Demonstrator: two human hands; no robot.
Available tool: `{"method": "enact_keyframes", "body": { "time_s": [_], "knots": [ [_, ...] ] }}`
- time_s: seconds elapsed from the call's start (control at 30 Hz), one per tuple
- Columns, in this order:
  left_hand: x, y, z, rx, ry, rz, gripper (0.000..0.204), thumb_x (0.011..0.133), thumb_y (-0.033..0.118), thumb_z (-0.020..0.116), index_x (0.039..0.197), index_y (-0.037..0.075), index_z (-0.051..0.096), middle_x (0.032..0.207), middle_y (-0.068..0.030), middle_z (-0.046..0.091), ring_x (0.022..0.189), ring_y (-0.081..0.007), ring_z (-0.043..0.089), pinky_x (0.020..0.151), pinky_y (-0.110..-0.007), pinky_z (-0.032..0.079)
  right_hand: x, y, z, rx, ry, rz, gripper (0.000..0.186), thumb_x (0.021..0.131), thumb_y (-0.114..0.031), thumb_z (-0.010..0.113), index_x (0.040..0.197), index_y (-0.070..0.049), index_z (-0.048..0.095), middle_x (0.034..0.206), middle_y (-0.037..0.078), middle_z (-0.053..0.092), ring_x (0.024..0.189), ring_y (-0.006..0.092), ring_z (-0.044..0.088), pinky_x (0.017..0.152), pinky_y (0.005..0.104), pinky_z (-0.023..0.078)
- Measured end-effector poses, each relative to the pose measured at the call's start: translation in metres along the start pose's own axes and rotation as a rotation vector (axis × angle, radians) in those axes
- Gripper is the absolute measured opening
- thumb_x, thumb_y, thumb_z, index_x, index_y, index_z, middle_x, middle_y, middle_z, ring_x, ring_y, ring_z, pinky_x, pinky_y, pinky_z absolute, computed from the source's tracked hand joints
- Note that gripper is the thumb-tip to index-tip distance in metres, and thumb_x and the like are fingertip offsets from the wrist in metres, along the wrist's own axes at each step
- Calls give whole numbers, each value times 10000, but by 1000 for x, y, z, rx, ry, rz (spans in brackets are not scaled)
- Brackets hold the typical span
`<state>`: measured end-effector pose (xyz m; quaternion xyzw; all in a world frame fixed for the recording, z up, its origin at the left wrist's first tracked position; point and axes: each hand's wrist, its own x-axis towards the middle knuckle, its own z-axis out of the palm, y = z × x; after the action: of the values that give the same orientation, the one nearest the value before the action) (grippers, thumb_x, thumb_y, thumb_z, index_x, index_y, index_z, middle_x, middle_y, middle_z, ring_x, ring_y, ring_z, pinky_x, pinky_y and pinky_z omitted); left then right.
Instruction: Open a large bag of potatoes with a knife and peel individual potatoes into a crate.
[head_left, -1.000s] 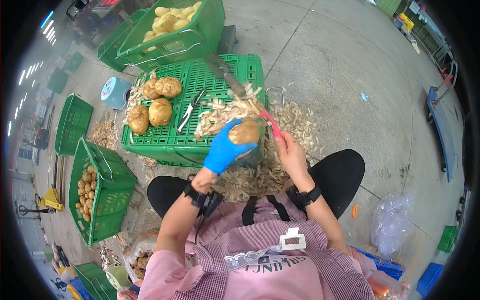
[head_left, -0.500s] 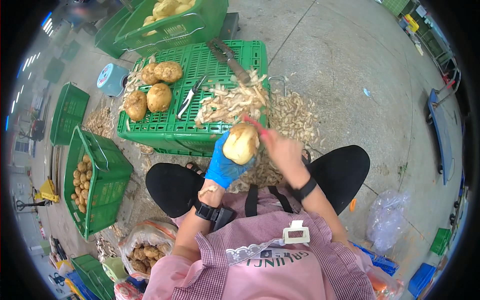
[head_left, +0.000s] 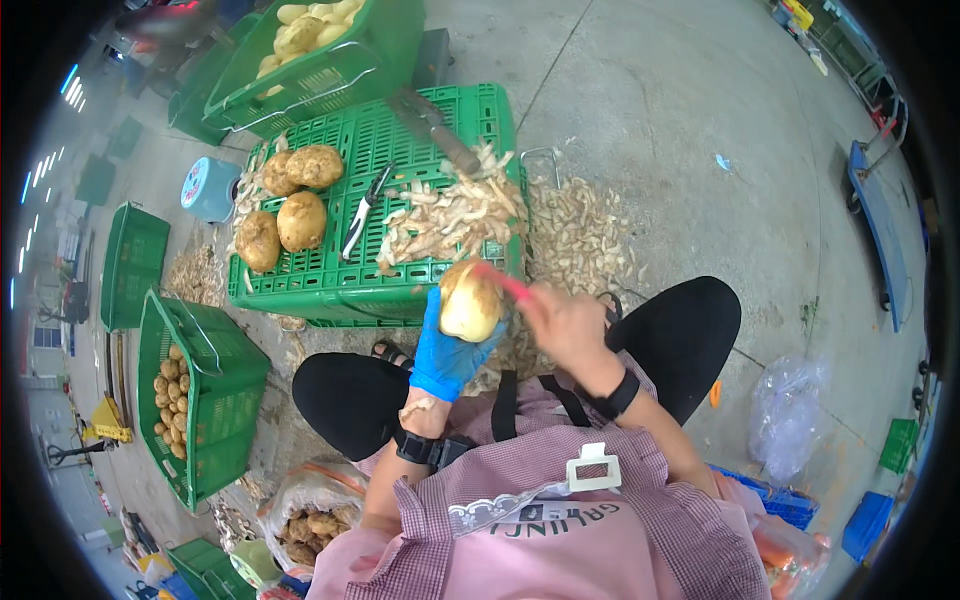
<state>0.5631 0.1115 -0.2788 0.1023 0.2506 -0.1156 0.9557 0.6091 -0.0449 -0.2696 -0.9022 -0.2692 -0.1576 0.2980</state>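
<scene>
Left hand point(head_left: 447, 358), in a blue glove, cups a large potato point(head_left: 468, 308) from beneath, fingers wrapped about its lower sides. Potato sits just off the near edge of the upturned green crate point(head_left: 330, 287), above the lap. Right hand point(head_left: 568, 325), bare, has its fingers folded around the handle of a pink peeler point(head_left: 508, 284); exact pinch blurred.

Change over the last second: peeler has come from clear of the potato to its upper right side, and the potato is turned so a broad pale face shows. A curl of peel point(head_left: 418, 406) now lies on the left wrist, absent a second ago. Brown skin remains near the top, so I judge the peeling partway along.

Unaltered on the crate: four brown potatoes point(head_left: 302, 221), a white-and-black-handled tool point(head_left: 356, 230), a heap of peelings point(head_left: 440, 228) near the right edge.
</scene>
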Motion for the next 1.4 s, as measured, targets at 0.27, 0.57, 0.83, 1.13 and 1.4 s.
{"method": "enact_keyframes", "body": {
  "time_s": [0.27, 0.57, 0.83, 1.13, 1.4],
  "knots": [
    [-3, -3, 13, 149, 59, 60, 491, 764, 412, 456, 1157, 127, 382, 1120, -78, 454, 990, -232, 465, 796, -386, 418, 10, 21, 11, -129, -65, 121, 217, 767, -289, 499, 648, -115, 448, 451, 28, 465, 331, 198, 439, 338, 309, 337],
    [3, -4, 18, 345, 153, 183, 431, 803, 403, 399, 1136, 130, 413, 1112, -55, 465, 994, -195, 458, 811, -375, 399, 13, 27, 18, -148, -165, 216, 218, 795, -299, 458, 687, -110, 468, 439, 73, 470, 377, 216, 494, 345, 346, 363],
    [7, -7, -2, 249, 6, 227, 503, 761, 358, 489, 1173, 101, 357, 1134, -85, 439, 1021, -233, 443, 835, -391, 392, -2, -12, 5, -41, -86, 29, 176, 752, -268, 516, 682, -117, 458, 481, 37, 463, 366, 214, 449, 359, 310, 344],
    [8, -15, 4, 284, -1, 381, 426, 756, 396, 460, 1072, 110, 444, 1025, -64, 502, 904, -207, 515, 660, -333, 490, -6, -17, 2, 33, -46, -13, 156, 752, -286, 515, 740, -132, 494, 488, 32, 471, 397, 208, 475, 392, 310, 348],
    [11, -11, 18, 134, 78, 292, 435, 752, 356, 509, 1101, 109, 427, 1079, -54, 483, 962, -208, 483, 791, -344, 419, 4, 7, 13, 3, -142, 230, 189, 786, -287, 469, 756, -104, 509, 492, 97, 517, 397, 276, 495, 390, 352, 383]
  ]
}}
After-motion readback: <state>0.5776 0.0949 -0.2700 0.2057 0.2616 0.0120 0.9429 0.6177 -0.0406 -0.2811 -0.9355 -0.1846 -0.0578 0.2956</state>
